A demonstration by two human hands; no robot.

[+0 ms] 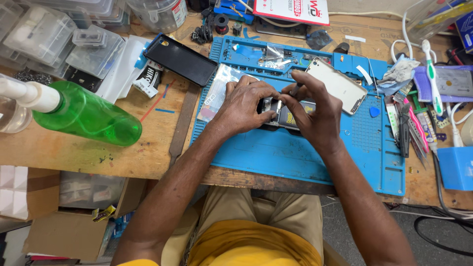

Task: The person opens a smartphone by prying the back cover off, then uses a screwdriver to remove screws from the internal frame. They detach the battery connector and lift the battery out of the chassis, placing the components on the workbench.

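An opened phone (287, 117) with its insides showing lies on a blue work mat (276, 152). My left hand (244, 104) presses down on the phone's left end, fingers curled over it. My right hand (315, 111) grips a thin dark tool (297, 87) whose tip points down into the phone near its middle. A pale phone back cover (337, 83) rests on the mat just behind my right hand. Both hands hide most of the phone.
A dark phone screen (180, 59) lies left of the mat, with a green spray bottle (86, 114) further left. Clear plastic boxes (59, 37) stack at the back left. Tweezers, screwdrivers (409, 125) and a toothbrush (432, 74) crowd the right side. A small plastic bag (219, 91) sits beside my left hand.
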